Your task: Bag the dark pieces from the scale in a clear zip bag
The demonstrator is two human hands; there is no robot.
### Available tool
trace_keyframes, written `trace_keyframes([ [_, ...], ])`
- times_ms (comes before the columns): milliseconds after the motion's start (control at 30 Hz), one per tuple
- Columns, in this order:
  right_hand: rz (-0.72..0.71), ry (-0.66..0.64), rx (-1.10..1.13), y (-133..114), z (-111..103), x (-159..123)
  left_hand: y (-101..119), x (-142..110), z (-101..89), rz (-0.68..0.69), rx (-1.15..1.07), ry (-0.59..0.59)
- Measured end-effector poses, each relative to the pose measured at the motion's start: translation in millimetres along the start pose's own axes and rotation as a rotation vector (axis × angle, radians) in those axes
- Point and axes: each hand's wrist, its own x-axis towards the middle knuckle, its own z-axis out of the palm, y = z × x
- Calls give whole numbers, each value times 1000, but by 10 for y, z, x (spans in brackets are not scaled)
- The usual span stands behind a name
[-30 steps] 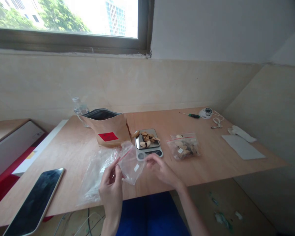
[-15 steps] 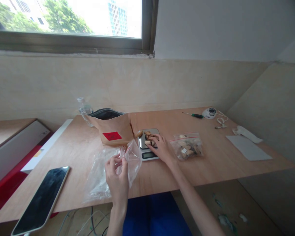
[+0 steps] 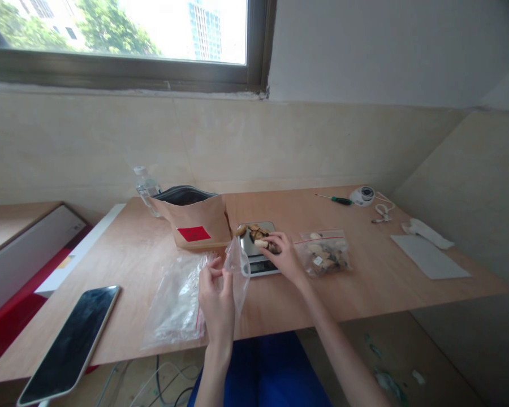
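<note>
My left hand [image 3: 217, 302] pinches a clear zip-lock bag [image 3: 240, 277] by its upper part, just in front of the kitchen scale. Over the scale's front right, my right hand [image 3: 289, 261] is closed on a dried mushroom [image 3: 262, 243] with a pale stem and dark cap; whether more pieces are in the grip I cannot tell. Several other brown mushroom pieces [image 3: 258, 231] lie on the metal plate of the scale [image 3: 246, 246]. Its display is partly shaded by the hand and bag. Flat clear bags [image 3: 176, 308] lie left of my left hand.
A brown paper pouch [image 3: 190, 217] with a red label stands open behind the bags, a plastic bottle [image 3: 146, 189] beside it. Right of the scale lies a filled zip bag [image 3: 324, 254]. Farther off are a phone [image 3: 70, 345], screwdriver [image 3: 335, 199], small camera [image 3: 363, 195] and white sheet [image 3: 430, 257].
My left hand has moved right with the zip-lock bag, away from the flat bags and nearer the scale. My right hand has lifted the mushroom slightly, toward the right.
</note>
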Motion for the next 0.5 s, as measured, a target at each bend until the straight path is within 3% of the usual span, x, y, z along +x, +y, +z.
trace_keyframes([
  [100, 189, -6, 477, -438, -48, -50, -4, 15, 47, 25, 38, -13],
  [167, 284, -164, 767, -732, -75, -98, 7, 14, 78, 36, 50, -31],
  [233, 353, -294, 858, -915, -75, -144, 26, 4, 100, 20, 18, -44],
  [333, 383, -318, 691, -922, -8, -204, 59, -30, 111, -73, -101, -35],
  [433, 242, -223, 320, -824, 73, -262, 82, -70, 106, -154, -179, 1],
  [500, 133, -235, 141, -839, 88, -299, 89, -85, 99, -172, -188, 16],
])
